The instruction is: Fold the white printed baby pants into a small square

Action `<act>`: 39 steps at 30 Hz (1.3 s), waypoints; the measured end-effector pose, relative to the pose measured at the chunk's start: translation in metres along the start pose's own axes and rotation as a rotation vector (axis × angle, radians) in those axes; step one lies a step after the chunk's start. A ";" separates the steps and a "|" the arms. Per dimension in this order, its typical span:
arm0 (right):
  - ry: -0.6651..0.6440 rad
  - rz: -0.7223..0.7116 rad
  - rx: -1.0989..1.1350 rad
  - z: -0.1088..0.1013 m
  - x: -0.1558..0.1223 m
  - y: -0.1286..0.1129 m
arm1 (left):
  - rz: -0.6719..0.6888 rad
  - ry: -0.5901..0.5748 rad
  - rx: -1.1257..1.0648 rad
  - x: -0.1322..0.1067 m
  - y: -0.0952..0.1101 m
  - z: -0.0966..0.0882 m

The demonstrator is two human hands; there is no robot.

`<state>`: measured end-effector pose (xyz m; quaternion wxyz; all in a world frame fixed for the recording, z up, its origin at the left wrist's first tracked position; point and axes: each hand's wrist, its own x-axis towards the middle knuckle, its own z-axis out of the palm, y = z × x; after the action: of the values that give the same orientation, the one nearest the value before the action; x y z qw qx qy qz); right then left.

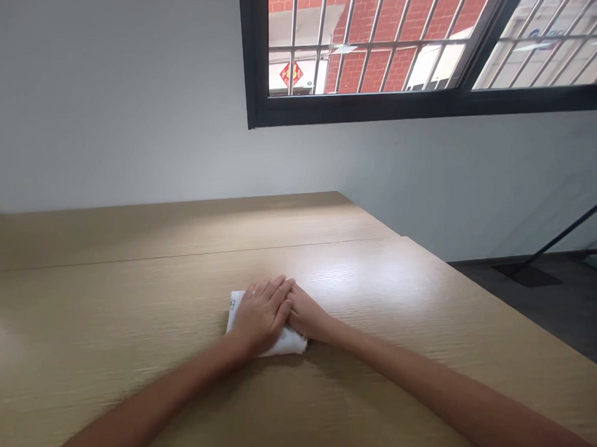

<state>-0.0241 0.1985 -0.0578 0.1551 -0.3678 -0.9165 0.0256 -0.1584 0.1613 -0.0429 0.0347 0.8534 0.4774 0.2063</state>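
A small folded white cloth [287, 344] with dark printed marks lies flat on the light wood table [133, 312]. My left hand [262, 317] rests palm down across it, fingers stretched out and pointing away to the right. From the right, my right hand [308, 312] meets it over the cloth's right side, with its fingers mostly hidden under my left hand. The cloth's upper left corner and near edge show around the hands; the rest is covered.
A seam [130, 260] crosses the table toward the far side. The table's right edge slants away, with dark floor [558, 310] beyond it and a slim black pole on a flat base [529, 275]. Behind stand a pale wall [122, 112] and a barred window with a dark frame [352, 107].
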 end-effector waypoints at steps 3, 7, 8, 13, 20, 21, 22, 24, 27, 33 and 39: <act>0.044 0.041 0.068 -0.007 -0.012 0.001 | -0.066 -0.015 -0.039 -0.005 -0.029 -0.003; 0.020 0.180 0.313 -0.016 -0.034 -0.017 | -0.208 0.026 -0.230 -0.012 -0.058 -0.013; 0.003 0.216 0.371 -0.017 -0.038 -0.023 | -0.233 0.044 -0.258 -0.013 -0.062 -0.013; -0.077 0.317 0.463 -0.015 -0.039 -0.035 | -0.327 0.092 -0.272 -0.022 -0.055 -0.010; 0.151 0.337 0.510 0.000 -0.026 -0.009 | -0.498 0.037 -0.393 -0.074 -0.009 -0.016; 0.162 0.313 0.496 0.002 -0.026 -0.007 | -0.507 0.022 -0.410 -0.077 -0.006 -0.019; 0.169 0.295 0.478 0.003 -0.027 -0.007 | -0.504 0.012 -0.427 -0.079 -0.003 -0.021; 0.192 0.271 0.434 0.001 -0.030 -0.009 | -0.489 0.020 -0.471 -0.078 -0.002 -0.024; 0.167 0.123 0.303 -0.007 -0.038 -0.023 | -0.482 0.054 -0.475 -0.073 -0.007 -0.022; -0.135 -0.181 0.033 -0.019 -0.053 -0.056 | -0.238 0.116 0.004 -0.084 -0.022 0.011; 0.014 -0.181 -0.073 -0.012 -0.085 -0.057 | 0.073 0.195 0.347 -0.099 0.005 0.026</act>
<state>-0.0005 0.0979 -0.0595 0.1497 -0.2890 -0.9452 -0.0244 -0.1896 0.0805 -0.0971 -0.1668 0.8393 0.4757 0.2038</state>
